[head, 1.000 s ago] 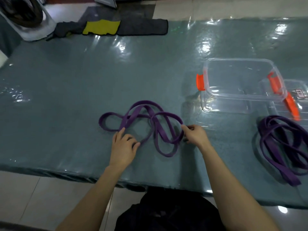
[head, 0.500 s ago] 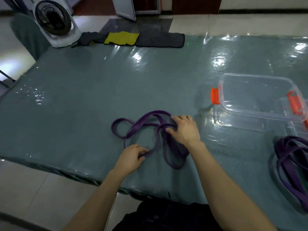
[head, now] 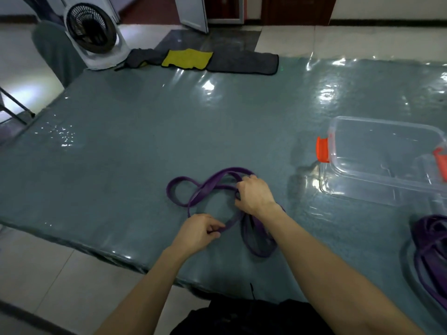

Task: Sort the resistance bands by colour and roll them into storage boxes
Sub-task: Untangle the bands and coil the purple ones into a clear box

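While fingers [head: 212, 230] of the left hand [head: 197, 234] and right hand [head: 255, 195] pinched the band [head: 205, 188], its crossed loops risked knotting if tugged.

Looked like an ordinary room in a home, not a workshop or a shop. Was floored in pale glossy tiles [head: 48, 274], with a dark skirting [head: 387, 20] along the far wall and a white door leaf [head: 192, 10] next to dark wooden framing [head: 297, 8]. Had a white-cased fan [head: 93, 32] beyond the far-left corner of the counter [head: 145, 141], beside a seat draped in grey-green cloth [head: 53, 52]. Was covered, household-fashion, in shiny clear sheeting over a soft grey-green layer. Showed a grey towel [head: 244, 64] and a yellow cloth [head: 186, 58] at the far edge, and a clear plastic storage box [head: 382, 163] with orange latches.
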Tool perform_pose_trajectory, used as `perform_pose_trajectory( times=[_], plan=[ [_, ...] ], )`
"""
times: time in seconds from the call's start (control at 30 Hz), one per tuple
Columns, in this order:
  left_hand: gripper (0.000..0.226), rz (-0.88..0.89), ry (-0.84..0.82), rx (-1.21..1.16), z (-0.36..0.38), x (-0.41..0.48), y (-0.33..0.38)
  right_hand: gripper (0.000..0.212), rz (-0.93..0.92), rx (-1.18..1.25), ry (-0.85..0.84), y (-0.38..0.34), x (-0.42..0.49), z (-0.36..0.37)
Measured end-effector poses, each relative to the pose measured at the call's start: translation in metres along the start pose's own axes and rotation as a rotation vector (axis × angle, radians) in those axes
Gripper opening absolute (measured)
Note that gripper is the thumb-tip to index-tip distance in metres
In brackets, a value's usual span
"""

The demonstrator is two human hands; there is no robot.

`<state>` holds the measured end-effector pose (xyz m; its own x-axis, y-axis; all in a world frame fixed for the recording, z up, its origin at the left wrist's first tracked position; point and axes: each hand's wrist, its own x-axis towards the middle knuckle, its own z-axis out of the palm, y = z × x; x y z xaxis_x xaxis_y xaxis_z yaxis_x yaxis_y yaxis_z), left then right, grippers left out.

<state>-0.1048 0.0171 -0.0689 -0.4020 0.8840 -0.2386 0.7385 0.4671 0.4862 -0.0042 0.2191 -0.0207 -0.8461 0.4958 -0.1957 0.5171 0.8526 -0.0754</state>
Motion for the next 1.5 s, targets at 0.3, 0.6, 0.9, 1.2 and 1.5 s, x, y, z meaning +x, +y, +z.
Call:
perform_pose_trajectory(
  times=[0.3, 0.6, 0.9, 1.2, 1.5],
  plan=[
    [0.035, 0.031, 0.211, -0.432, -0.124, 0.076, 0.067, 0.038, -0.157, 0.368, 0.404, 0.033, 0.014, -0.210],
    [0.089, 0.397, 0.254, -0.475, -0.367, 0.130, 0.212, 0.029, -0.308, 0.400, 0.714, 0.049, -0.032, -0.456],
    [0.039, 0.610, 0.084, -0.754, -0.502, 0.136, 0.327, 0.026, -0.342, 0.357, 1.025, 0.081, -0.073, -0.597],
    [0.030, 0.597, 1.042, 0.415, -0.619, 0.092, 0.398, 0.022, -0.344, 0.716, 1.225, 0.101, -0.086, -0.671],
    [0.019, 0.755, 0.665, -0.165, -0.571, 0.097, 0.387, 0.040, -0.520, 1.705, 0.708, 0.103, -0.101, -0.648]
  ],
)
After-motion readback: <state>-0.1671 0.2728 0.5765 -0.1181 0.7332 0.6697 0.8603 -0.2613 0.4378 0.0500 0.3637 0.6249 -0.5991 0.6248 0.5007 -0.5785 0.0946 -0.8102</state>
